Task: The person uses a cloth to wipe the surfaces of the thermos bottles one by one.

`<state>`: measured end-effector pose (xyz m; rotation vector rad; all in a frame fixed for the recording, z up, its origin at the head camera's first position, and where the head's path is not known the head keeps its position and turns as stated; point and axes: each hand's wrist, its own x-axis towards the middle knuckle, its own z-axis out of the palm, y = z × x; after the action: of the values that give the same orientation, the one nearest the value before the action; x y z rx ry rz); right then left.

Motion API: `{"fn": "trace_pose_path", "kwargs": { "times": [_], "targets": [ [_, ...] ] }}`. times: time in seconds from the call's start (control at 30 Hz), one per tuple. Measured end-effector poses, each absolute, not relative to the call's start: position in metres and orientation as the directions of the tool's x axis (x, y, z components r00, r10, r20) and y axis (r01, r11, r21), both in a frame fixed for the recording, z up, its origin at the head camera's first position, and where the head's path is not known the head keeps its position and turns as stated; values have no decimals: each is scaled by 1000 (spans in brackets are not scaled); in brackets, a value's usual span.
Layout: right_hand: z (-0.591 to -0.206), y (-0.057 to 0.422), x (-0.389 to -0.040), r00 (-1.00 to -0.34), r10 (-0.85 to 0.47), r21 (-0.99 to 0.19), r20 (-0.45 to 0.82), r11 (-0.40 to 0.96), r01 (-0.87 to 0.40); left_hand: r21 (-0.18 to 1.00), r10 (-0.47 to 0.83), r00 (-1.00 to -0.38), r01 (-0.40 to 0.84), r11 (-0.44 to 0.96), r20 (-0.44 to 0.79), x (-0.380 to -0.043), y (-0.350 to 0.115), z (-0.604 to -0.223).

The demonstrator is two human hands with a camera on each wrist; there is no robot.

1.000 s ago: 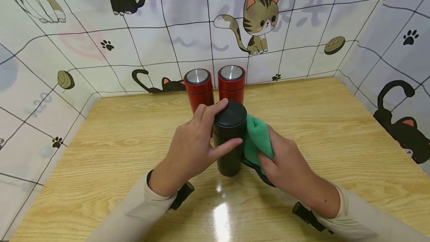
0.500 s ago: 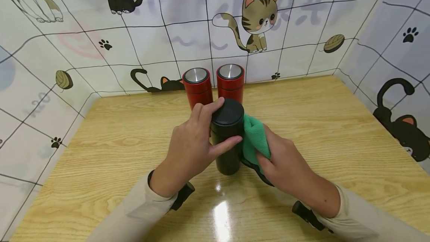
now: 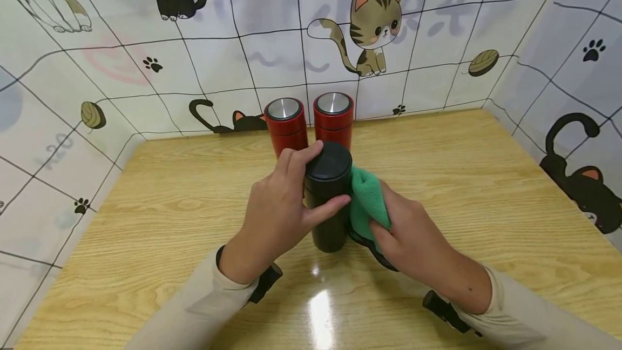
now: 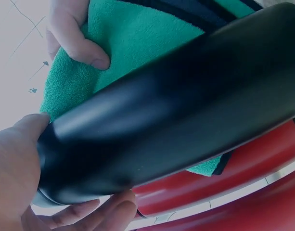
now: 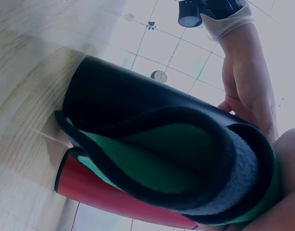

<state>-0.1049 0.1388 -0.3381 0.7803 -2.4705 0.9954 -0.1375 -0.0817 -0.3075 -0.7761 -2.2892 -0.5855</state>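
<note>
A black thermos bottle [image 3: 329,226] stands upright on the wooden table. My left hand [image 3: 277,204] grips its upper part from the left, the thumb across the near side and the fingers around the far side. In the left wrist view the black bottle [image 4: 176,106] runs across the picture with the left hand [image 4: 15,168] at its lid end. My right hand [image 3: 413,226] holds a folded green towel [image 3: 369,199] with dark edging against the bottle's right side. The right wrist view shows the towel [image 5: 157,159] looped open beside the bottle [image 5: 123,91].
Two red thermos bottles with silver-topped lids, a left one [image 3: 285,123] and a right one [image 3: 333,115], stand close behind the black bottle. White wall sheets [image 3: 272,64] printed with cats and grid lines border the wooden table [image 3: 184,188] at the back and sides.
Over the last second the whole head view has shifted very slightly. Both hands, the towel and the black bottle keep nearly the same places.
</note>
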Motion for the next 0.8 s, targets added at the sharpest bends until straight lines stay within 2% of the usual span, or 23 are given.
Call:
{"fn": "trace_pose_path", "kwargs": {
  "times": [0.33,0.57,0.8],
  "targets": [
    [-339,140,-105,-776,-327,-521,540,593,-613,231,365,-635,660,715,681,-137,-81,-309],
    [-338,139,-106,-805,-364,-543,469,600,-588,229,354,-641,646,728,681,-137,-81,-310],
    [-339,139,-106,-772,-345,-520,534,586,-621,234,353,-643,647,726,680,-138,-81,-309]
  ]
}}
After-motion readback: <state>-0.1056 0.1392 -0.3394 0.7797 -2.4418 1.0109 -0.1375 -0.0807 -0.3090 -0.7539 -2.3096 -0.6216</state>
